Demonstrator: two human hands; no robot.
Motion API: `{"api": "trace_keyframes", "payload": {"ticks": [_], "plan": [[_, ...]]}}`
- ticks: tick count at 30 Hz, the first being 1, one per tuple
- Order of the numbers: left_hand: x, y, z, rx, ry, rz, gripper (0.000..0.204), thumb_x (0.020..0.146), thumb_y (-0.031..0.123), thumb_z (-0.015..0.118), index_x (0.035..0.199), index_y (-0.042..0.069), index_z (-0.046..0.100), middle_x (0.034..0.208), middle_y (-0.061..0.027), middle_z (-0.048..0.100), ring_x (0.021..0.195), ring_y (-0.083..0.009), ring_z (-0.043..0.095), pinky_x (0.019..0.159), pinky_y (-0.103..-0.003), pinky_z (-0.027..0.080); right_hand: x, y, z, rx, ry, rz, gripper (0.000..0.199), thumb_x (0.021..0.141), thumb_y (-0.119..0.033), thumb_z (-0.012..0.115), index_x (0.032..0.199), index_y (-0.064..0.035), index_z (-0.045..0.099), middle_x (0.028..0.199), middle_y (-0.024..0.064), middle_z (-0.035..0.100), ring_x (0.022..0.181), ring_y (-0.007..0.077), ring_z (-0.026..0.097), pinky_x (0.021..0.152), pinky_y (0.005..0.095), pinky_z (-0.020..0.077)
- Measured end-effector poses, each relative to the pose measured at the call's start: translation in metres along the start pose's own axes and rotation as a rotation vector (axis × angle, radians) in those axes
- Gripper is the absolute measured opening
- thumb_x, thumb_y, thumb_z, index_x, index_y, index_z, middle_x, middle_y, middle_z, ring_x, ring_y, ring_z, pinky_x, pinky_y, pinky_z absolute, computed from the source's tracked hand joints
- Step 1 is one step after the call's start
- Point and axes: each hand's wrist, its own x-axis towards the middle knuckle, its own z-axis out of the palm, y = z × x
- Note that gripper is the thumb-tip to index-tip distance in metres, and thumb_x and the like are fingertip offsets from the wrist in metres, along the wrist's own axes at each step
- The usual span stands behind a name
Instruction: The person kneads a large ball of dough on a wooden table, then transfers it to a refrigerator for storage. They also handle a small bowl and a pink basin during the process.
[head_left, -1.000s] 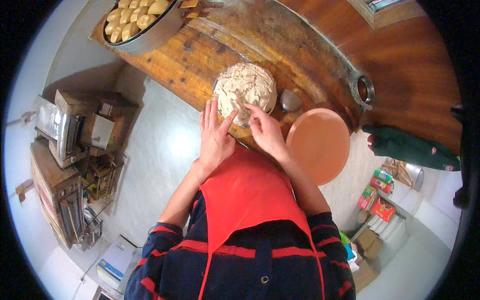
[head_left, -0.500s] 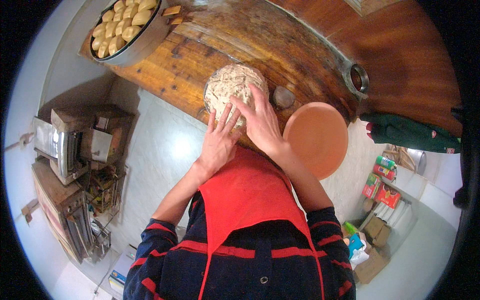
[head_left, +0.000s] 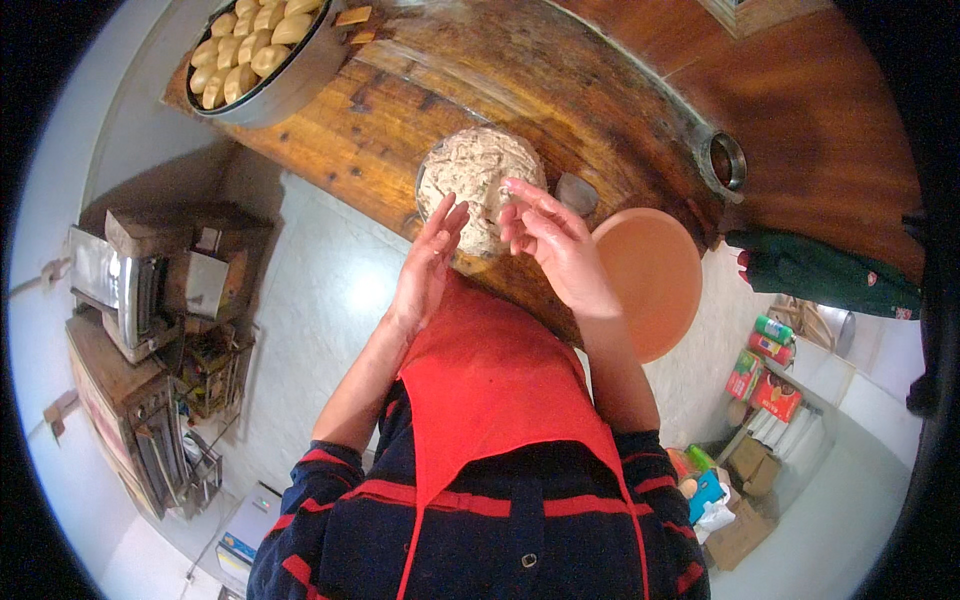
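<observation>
A rough, pale mass of dough (head_left: 475, 175) fills a round bowl whose dark rim (head_left: 419, 190) shows at its left side. It sits near the front edge of the wooden worktop (head_left: 330, 160). My left hand (head_left: 428, 265) is held at the near left of the dough, fingers stretched upward and nothing in them. On the near right, my right hand (head_left: 556, 245) has its index finger reaching over the dough and its other fingers loosely bent. It holds nothing. Whether any fingertip touches the dough, I cannot tell.
A small greyish rounded thing (head_left: 577, 193) lies right of the dough. Beside it stands an orange round basin (head_left: 650, 285). A large pot (head_left: 290, 95) of pale, shaped pieces stands far left. A metal ring (head_left: 728, 162) lies far right, near a dark green cloth (head_left: 830, 272).
My hands have drawn apart over the dough, the right one moving right and toward me. The left fingers, spread before, are now closer together. The whole view has shifted slightly.
</observation>
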Motion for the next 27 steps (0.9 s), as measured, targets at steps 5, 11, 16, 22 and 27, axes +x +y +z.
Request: {"api": "trace_keyframes", "payload": {"ticks": [5,11,16,22,27], "plan": [[-0.002,0.000,-0.006,0.037,0.087,0.013,0.069,0.100,0.038,0.054,0.158,0.007,0.032,0.159,-0.0152,0.039,0.148,-0.0268,0.034,0.124,-0.041,0.020,0.011,-0.008,-0.007,0.247,-0.358,0.019,0.045,0.105,-0.023,0.052,0.146,-0.0041,0.050,0.094,0.0051,0.065,0.074,0.0128,0.059,0.064,0.0255,0.0480],[0.006,-0.012,-0.042,0.147,0.265,0.115,0.059,0.101,0.030,0.056,0.151,0.002,0.041,0.149,-0.0145,0.050,0.140,-0.0252,0.045,0.120,-0.039,0.029,0.023,0.062,-0.029,-0.200,0.384,0.267,0.041,0.107,-0.030,0.050,0.141,-0.0082,0.057,0.073,-0.0013,0.059,0.053,0.0059,0.047,0.043,0.0216,0.0335],[-0.001,-0.037,-0.071,0.133,0.406,0.027,0.052,0.102,0.022,0.054,0.149,0.003,0.045,0.145,-0.0107,0.055,0.133,-0.0214,0.050,0.114,-0.037,0.034,0.006,0.079,-0.056,-0.226,0.325,0.102,0.045,0.105,-0.023,0.049,0.148,-0.0074,0.049,0.072,0.0006,0.061,0.052,0.0077,0.049,0.045,0.0239,0.0392],[0.010,-0.057,-0.088,0.166,0.463,-0.068,0.059,0.099,0.023,0.058,0.153,0.006,0.042,0.149,-0.0101,0.049,0.135,-0.0206,0.047,0.115,-0.038,0.031,0.022,0.102,-0.058,-1.589,0.312,-0.031,0.067,0.096,-0.016,0.053,0.158,-0.0076,0.029,0.077,0.0215,0.065,0.063,0.0347,0.065,0.061,0.0433,0.0531],[0.018,-0.063,-0.097,0.178,0.465,-0.085,0.063,0.098,0.024,0.059,0.155,0.007,0.039,0.153,-0.0118,0.045,0.141,-0.0229,0.040,0.118,-0.041,0.026,0.010,0.113,-0.059,-1.417,0.365,-0.292,0.073,0.090,-0.017,0.059,0.158,-0.0125,0.032,0.071,0.0237,0.063,0.063,0.0413,0.064,0.060,0.0522,0.0512]]}}
